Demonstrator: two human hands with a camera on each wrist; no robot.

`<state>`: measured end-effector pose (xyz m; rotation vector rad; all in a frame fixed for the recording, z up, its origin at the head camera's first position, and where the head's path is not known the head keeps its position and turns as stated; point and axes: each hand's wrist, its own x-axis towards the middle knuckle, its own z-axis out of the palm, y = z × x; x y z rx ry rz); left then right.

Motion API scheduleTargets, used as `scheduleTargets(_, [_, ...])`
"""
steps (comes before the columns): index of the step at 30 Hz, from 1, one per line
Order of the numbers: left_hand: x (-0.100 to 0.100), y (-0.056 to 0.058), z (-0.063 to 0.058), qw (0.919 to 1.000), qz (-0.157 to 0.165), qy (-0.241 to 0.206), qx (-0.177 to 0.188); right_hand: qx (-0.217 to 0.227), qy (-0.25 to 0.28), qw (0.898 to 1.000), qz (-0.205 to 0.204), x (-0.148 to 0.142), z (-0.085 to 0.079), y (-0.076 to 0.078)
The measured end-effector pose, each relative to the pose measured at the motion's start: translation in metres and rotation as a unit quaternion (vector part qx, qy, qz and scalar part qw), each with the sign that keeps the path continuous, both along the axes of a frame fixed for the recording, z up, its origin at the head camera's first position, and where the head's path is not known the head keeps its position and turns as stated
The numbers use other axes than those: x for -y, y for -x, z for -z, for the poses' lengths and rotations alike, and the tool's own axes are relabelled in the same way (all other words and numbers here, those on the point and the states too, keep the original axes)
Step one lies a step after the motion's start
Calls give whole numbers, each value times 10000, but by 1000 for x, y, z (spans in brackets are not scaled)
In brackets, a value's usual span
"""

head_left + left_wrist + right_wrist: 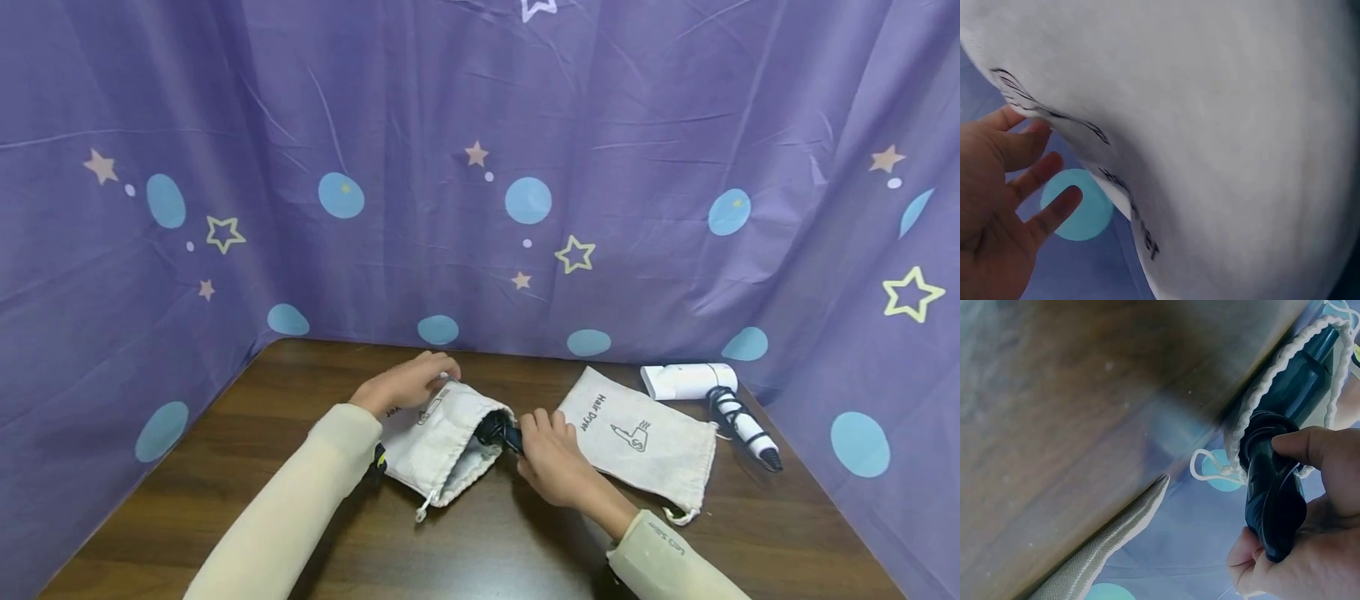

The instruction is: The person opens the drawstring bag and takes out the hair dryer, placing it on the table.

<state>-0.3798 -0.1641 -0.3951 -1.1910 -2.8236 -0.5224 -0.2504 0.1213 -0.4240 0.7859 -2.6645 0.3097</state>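
Observation:
A white cloth drawstring bag (427,437) is tilted on the table with its mouth open toward the right. My left hand (408,385) pinches the bag's upper edge between thumb and finger; the other fingers stand apart from the cloth in the left wrist view. Inside the mouth lies a black hair dryer (1300,384), its body partly within the bag and its handle sticking out. My right hand (555,458) grips that handle, thumb along the top, in the right wrist view. The dryer's far end is hidden by cloth in the head view.
A second drawstring bag (667,425), printed "Hair Dryer", lies flat to the right of my right hand. Behind it at the table's right edge is a white hair dryer (690,382) with a black cord wound round its handle. A purple curtain (420,125) surrounds the brown table (262,433).

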Motion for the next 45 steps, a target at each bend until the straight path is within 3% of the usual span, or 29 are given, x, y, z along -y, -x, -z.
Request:
scheduleTargets(6, [-3,3,0,9977,-319,550,214,60,-12,10000,-11,-1,0,0])
scheduleTargets(14, [-5,7,1,9955,-280,868,237,126,-22,9999,-14,-1,0,0])
scheduleTargets(23, [3,12,1,9968,-254,711,247,279,-18,9996,-52,-1,-3,0])
scheduleTargets(33, [24,15,-2,9944,-563,866,223,209,-109,9997,3,-10,-5,-2])
scheduleTargets(45, [14,13,4,9975,-52,587,385,218,-35,9996,-179,-12,-6,-2])
